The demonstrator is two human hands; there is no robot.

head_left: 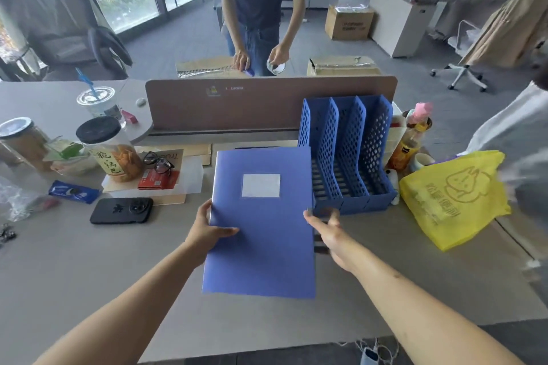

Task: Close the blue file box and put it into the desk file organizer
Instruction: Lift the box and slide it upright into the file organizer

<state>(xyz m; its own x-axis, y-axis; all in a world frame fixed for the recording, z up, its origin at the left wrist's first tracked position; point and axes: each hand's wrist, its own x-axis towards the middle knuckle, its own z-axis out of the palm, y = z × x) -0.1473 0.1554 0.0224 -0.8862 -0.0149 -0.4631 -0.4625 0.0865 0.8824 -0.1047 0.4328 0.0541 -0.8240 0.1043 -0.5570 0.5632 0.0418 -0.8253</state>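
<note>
The blue file box lies flat on the desk in front of me, lid down, with a white label on top. My left hand grips its left edge, thumb on the lid and fingers wrapped around the side. My right hand is at the box's right edge by the clasp, fingers spread; whether it grips the box is unclear. The blue desk file organizer with three mesh slots stands just right of the box's far end, its slots holding nothing.
A yellow plastic bag lies right of the organizer, with bottles behind it. A black phone, snack jar, glasses and cups crowd the left. A brown divider runs across the back; a person stands beyond it.
</note>
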